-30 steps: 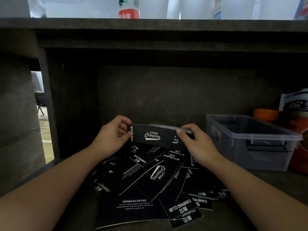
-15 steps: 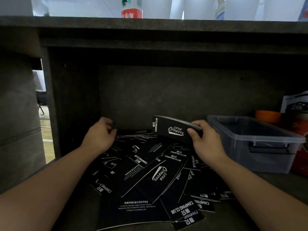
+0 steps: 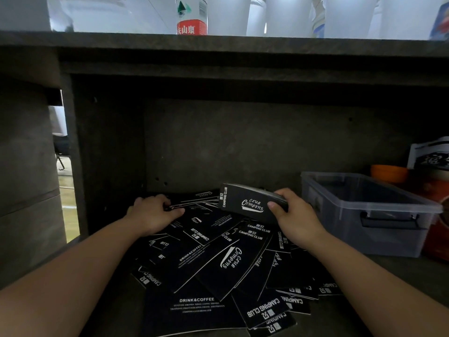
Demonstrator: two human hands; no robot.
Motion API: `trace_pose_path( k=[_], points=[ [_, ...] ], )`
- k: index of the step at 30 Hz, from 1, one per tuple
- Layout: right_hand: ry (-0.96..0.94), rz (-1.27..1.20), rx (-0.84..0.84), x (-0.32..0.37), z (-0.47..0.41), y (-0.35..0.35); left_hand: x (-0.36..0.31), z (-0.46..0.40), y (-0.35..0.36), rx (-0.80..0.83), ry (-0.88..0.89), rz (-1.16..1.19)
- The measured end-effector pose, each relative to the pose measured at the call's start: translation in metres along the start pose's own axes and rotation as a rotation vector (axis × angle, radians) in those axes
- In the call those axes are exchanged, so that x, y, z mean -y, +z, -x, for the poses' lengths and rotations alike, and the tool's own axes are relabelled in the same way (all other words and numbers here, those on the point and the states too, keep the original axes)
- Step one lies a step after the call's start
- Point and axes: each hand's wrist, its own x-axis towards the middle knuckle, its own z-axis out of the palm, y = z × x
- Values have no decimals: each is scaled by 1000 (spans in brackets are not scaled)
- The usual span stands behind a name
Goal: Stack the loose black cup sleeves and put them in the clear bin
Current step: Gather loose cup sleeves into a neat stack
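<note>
We see a dark shelf (image 3: 401, 276) under a counter, and on it lies a loose pile of black cup sleeves (image 3: 218, 263) with white print. The pile covers the middle of the shelf, from the back wall to the front edge, and the sleeves lie flat over each other in many directions.

The right hand (image 3: 294, 215) grips a small stack of sleeves (image 3: 245, 203). The thumb lies on the printed front face and the fingers are curled over the top edge. This stack is held on its edge, above the back part of the pile and just left of the clear bin (image 3: 379, 227). It is not touching the bin.

The left hand (image 3: 153, 212) rests on the back left part of the pile. Its fingers are curled down on the sleeves there and they seem to pinch one sleeve (image 3: 194, 203) at its edge, but the light is weak and we cannot say it surely.

The clear bin stands at the right side of the shelf, near the back. We see no sleeves in it. Behind the bin there is an orange bowl (image 3: 388, 172). On the counter above stand a water bottle (image 3: 192, 17) with a red label and several white cups (image 3: 286, 15).
</note>
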Motion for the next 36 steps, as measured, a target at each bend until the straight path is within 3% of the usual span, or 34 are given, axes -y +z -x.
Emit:
trace_pose_path(
  k=[6, 8, 13, 18, 20, 22, 25, 32, 36],
  points=[
    [-12, -6, -4, -1, 0, 1, 10, -8, -8, -141, -86, -8],
    [-11, -11, -3, -1, 0, 2, 12, -10, -3, -171, -42, 60],
    [-14, -21, -10, -2, -1, 2, 0, -6, 4, 50, 148, 61],
    [-13, -18, -2, -3, -1, 3, -5, -3, 3, -237, 259, -32],
    [-15, -22, 0, -3, -1, 3, -5, -2, 7, -258, 237, 14],
    [-14, -23, -6, -2, -1, 3, -3, -5, 10, -155, 156, 35],
    [-8, -27, -15, -3, -1, 3, -2, -8, 9, 18, 77, 97],
    [-10, -21, -15, -3, -1, 2, -1, -6, 4, -181, 29, 339],
    [-4, -35, -12, -2, -2, 2, 1, -10, 0, -297, -74, 707]
  ],
)
